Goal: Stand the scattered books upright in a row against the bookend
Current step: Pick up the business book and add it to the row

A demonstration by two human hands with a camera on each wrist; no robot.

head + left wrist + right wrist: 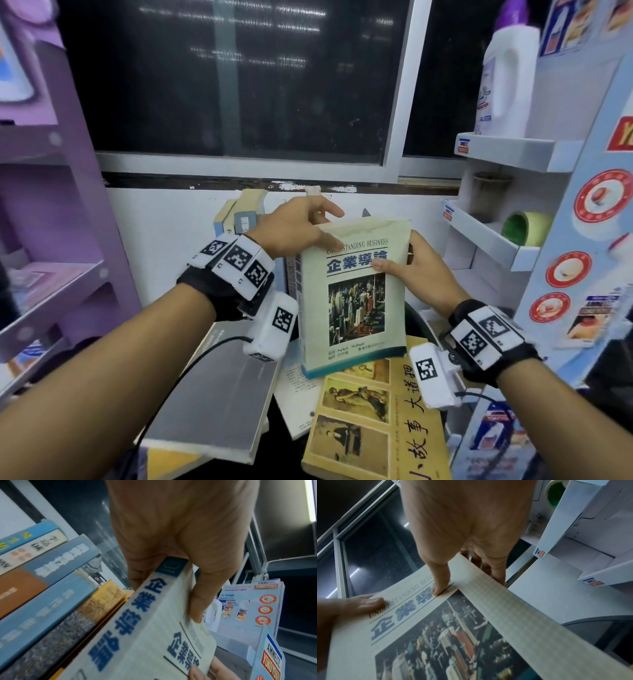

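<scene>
2 hands hold 1 cream business book [352, 294] upright over the scattered pile. Left hand [294, 228] grips the top spine-side corner: thumb flat on the front cover, fingers curled over the top edge and behind; left wrist view shows the spine [130, 622] wedged between thumb and fingers. Right hand [419, 270] pinches the page-edge side, thumb [439, 584] pressed on the cover beside the title, remaining fingers together behind the back cover.

Book's lower edge sits above a yellow picture-cover book [373, 425] lying flat; contact between them cannot be told. Grey book [219, 401] lies flat to the left, white booklet [294, 387] between the 2.

Row of upright books [51, 588] stands just left of the held one, against the wall below the window [239, 78]. Bookend itself not made out.

White shelf unit [496, 240] to the right holds a tape roll [524, 228]; white bottle [507, 82] on its upper tier. Purple shelf [61, 212] far left.
</scene>
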